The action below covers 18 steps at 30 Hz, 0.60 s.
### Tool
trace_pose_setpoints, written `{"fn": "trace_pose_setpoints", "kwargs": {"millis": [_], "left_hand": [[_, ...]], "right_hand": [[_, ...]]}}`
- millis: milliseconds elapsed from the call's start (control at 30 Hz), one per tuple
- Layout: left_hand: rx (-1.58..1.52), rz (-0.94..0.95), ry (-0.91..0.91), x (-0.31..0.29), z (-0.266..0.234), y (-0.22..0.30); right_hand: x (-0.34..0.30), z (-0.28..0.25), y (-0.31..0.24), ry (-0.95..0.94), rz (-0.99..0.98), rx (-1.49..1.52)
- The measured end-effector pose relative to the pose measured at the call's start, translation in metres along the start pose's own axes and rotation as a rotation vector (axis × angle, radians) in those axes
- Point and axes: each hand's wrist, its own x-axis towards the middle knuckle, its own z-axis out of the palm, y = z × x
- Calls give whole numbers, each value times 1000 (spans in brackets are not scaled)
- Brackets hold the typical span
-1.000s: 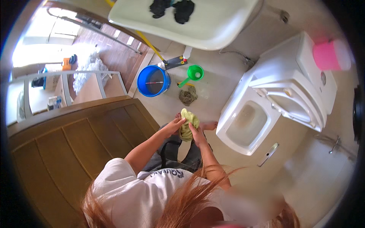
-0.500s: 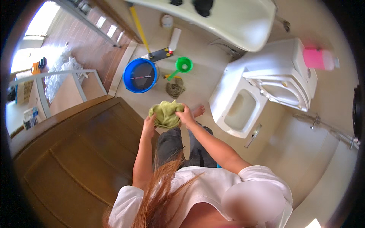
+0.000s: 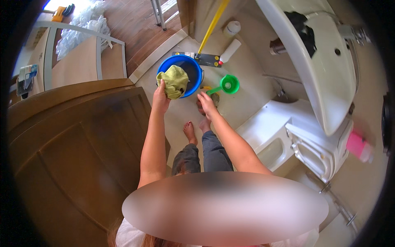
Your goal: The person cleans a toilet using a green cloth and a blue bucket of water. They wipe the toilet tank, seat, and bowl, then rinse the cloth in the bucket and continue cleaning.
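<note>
My left hand (image 3: 161, 99) is closed on a crumpled yellow-green cloth (image 3: 174, 81). The cloth hangs over the near left part of a blue bucket (image 3: 200, 78), hiding some of its rim and inside. Dark water shows in the rest of the bucket. To the right, my right hand (image 3: 207, 105) is off the cloth, its fingers loosely bent and apparently holding nothing. In the picture its fingertips come close to the handle of a green dipper (image 3: 229, 84) on the floor; no grip on it shows. Behind that hand a grey-brown rag (image 3: 215, 99) is partly hidden.
A floor squeegee with a yellow pole (image 3: 213, 26) and a white bottle (image 3: 230, 51) lie beyond the bucket. A washbasin (image 3: 325, 78) juts in at the right, above a toilet (image 3: 267, 123). The brown door (image 3: 82, 148) stands close on my left.
My right hand has let go of the cloth and moved apart to the right. My left hand has carried the cloth forward over the bucket. The view has shifted.
</note>
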Motion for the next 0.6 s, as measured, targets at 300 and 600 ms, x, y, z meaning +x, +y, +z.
{"fn": "trace_pose_setpoints", "kwargs": {"millis": [300, 600], "left_hand": [[1238, -6, 309, 73, -41, -67], [1675, 547, 601, 79, -89, -123]], "right_hand": [[85, -92, 89, 146, 457, -219], [163, -29, 34, 487, -1042, -1017]]}}
